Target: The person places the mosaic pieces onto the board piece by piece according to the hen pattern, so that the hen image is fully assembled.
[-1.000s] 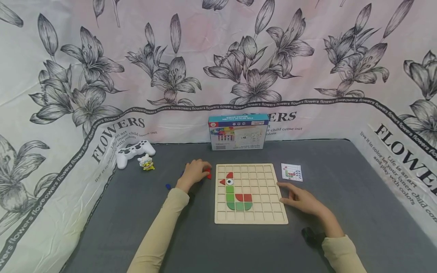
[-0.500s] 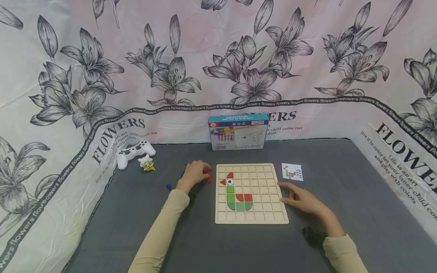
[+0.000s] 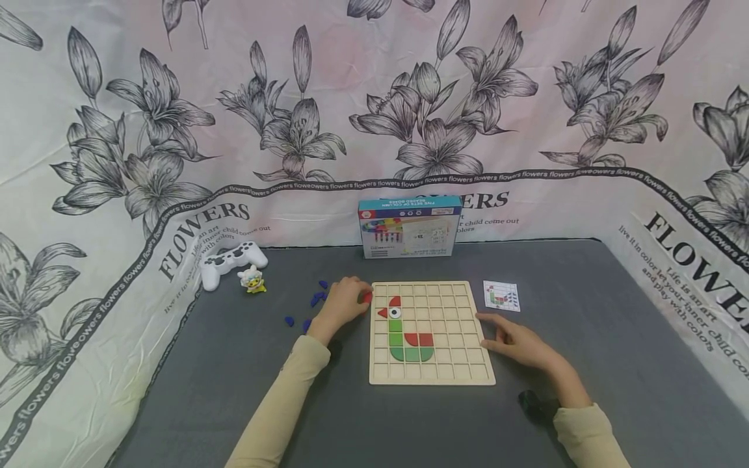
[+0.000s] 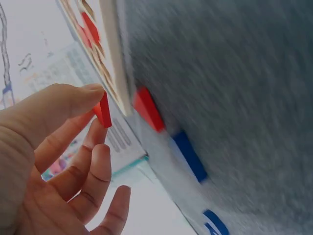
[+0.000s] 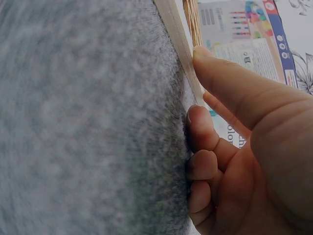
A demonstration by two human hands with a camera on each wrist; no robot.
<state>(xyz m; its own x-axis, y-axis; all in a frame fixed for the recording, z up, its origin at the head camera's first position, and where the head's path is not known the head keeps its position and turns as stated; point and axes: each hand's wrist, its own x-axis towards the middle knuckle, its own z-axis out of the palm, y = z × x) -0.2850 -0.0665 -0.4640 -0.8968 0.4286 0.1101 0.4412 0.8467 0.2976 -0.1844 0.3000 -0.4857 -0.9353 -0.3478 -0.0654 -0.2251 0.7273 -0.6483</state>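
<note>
Between thumb and fingertips my left hand (image 3: pixel 345 302) pinches a small flat red wooden piece (image 4: pixel 103 111), just off the left edge of the wooden grid board (image 3: pixel 459 299). In the left wrist view, a second red piece (image 4: pixel 148 108) and a blue piece (image 4: pixel 190 156) lie on the table below the hand. My right hand (image 3: pixel 521 341) rests at the board's right edge, thumb and a finger touching it, the other fingers loosely bent. Green and red pieces (image 3: pixel 412 354) on the grid form a bird shape with a round eye piece (image 3: pixel 394 312).
Several blue pieces (image 3: pixel 318 299) are scattered left of the left hand. A small picture card (image 3: pixel 501 296) lies right of the board. Behind stand a toy box (image 3: pixel 409 227), and, at the back left, a white game controller (image 3: pixel 233 261) and a small figurine (image 3: pixel 251 279).
My left hand has moved right from the loose pieces toward the board, carrying a red piece. Blue pieces it had covered now show. The right hand has stayed put.
</note>
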